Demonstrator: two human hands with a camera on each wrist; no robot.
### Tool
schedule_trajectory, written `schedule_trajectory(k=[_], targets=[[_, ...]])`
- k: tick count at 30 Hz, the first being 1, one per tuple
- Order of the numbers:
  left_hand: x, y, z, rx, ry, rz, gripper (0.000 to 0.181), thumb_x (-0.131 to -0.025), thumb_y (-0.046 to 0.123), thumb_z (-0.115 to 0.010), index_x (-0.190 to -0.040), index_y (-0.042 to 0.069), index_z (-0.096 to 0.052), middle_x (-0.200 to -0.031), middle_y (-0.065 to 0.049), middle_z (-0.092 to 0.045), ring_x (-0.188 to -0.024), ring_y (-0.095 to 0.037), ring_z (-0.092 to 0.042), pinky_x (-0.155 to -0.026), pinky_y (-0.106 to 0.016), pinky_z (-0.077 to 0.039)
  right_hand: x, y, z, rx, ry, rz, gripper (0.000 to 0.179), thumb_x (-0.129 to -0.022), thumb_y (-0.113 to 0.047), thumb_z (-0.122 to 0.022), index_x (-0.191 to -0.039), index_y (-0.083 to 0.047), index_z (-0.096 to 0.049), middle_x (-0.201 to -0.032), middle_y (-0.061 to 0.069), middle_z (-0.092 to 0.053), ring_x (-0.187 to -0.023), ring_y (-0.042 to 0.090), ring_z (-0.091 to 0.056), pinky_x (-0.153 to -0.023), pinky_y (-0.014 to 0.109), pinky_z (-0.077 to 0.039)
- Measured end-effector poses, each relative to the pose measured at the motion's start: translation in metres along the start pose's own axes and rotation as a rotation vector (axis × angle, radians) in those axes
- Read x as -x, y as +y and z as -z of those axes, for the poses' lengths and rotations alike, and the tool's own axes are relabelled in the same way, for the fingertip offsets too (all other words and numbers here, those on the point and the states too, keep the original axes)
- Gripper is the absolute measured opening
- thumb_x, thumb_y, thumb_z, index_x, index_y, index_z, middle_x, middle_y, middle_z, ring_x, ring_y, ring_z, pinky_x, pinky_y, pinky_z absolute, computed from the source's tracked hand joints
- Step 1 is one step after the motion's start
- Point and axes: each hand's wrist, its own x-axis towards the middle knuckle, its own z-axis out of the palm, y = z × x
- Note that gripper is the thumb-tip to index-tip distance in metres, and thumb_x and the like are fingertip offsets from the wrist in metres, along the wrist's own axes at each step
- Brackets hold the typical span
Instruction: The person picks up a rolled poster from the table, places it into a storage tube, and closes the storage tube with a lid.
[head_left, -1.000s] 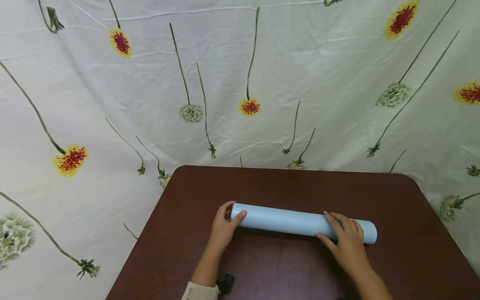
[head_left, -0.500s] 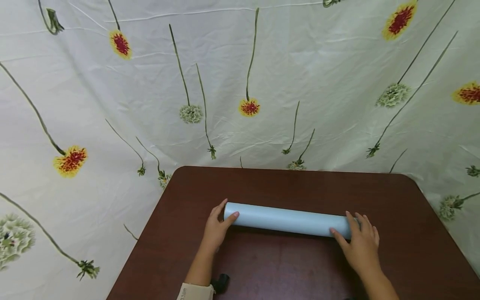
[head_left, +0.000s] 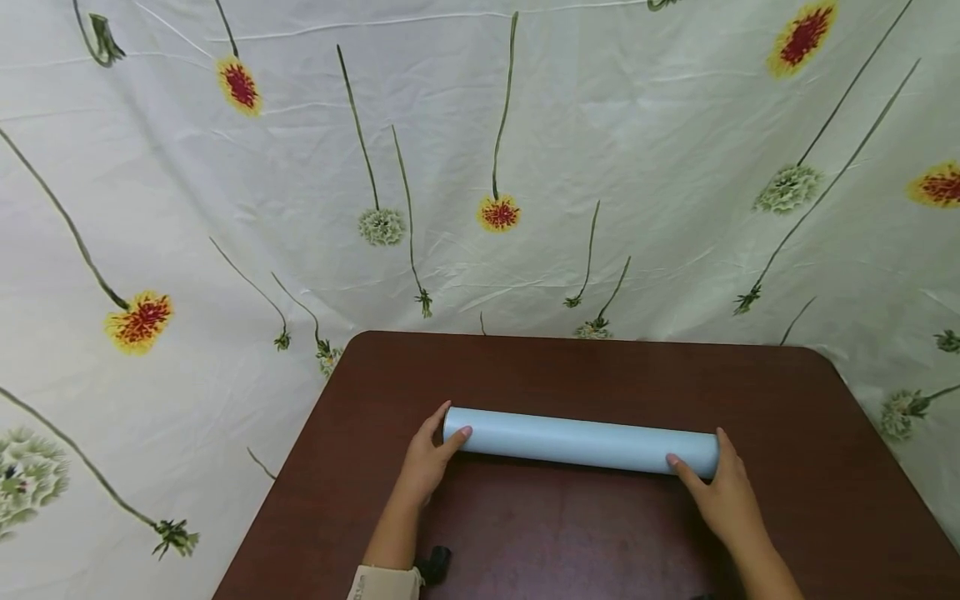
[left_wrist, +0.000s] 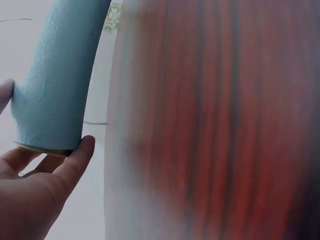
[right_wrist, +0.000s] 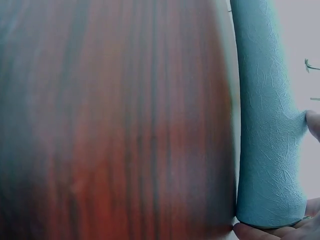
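A long light blue roll [head_left: 581, 440] with a finely wrinkled surface lies crosswise over the table in the head view, its right end slightly nearer me. My left hand [head_left: 422, 462] grips its left end, thumb on the near side and fingers around the end edge. At the right end my right hand [head_left: 726, 496] holds it the same way, thumb in front. The left wrist view shows fingertips [left_wrist: 86, 147] under the end of the roll [left_wrist: 60, 80], where a thin brownish rim shows. In the right wrist view, fingers also sit at the end of the roll [right_wrist: 267, 115].
The dark reddish-brown table [head_left: 570, 533] has rounded far corners. Behind it hangs a white cloth [head_left: 645, 133] printed with flowers and stems. A small black object [head_left: 435, 565] sits at the left wrist, beside a beige sleeve [head_left: 386, 582].
The roll has shifted left with my left hand. My right hand has moved right, from over the roll's body to its right end.
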Motion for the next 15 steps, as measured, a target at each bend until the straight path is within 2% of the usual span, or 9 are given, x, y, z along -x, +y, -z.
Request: schedule_trajectory(k=[5,8,15], targets=[[-0.0007,-0.0020,0.0044,-0.003,-0.102,0.027,0.087,-0.091,0.040,-0.074,-0.162,0.026,-0.026,-0.167,-0.013,-0.025,-0.155,-0.038,-0.018,-0.121,-0.065,-0.019,-0.0011,-0.0003,-0.0006,0.003,-0.007,-0.020,0.113,-0.095,-0.063,-0.058,-0.160,-0.001,0.010,-0.159,0.042,-0.013,-0.144,0.061,-0.021,-0.111,0.072,-0.025],[-0.0012,-0.0039,0.0063,-0.014,-0.151,0.041,0.086,-0.094,0.039,-0.071,-0.163,0.027,-0.021,-0.168,-0.015,-0.023,-0.156,-0.039,-0.016,-0.121,-0.066,-0.017,-0.0015,-0.0005,-0.0006,0.016,-0.013,-0.032,0.113,-0.094,-0.065,-0.057,-0.160,-0.001,0.009,-0.158,0.042,-0.018,-0.142,0.060,-0.026,-0.109,0.071,-0.029],[-0.0030,-0.0079,0.0080,-0.059,-0.200,0.060,0.086,-0.096,0.044,-0.066,-0.163,0.030,-0.014,-0.169,-0.017,-0.018,-0.155,-0.041,-0.015,-0.120,-0.067,-0.019,-0.0036,-0.0004,0.0003,0.067,-0.038,-0.044,0.113,-0.093,-0.069,-0.054,-0.161,-0.002,0.007,-0.154,0.044,-0.025,-0.137,0.060,-0.035,-0.104,0.069,-0.037]])
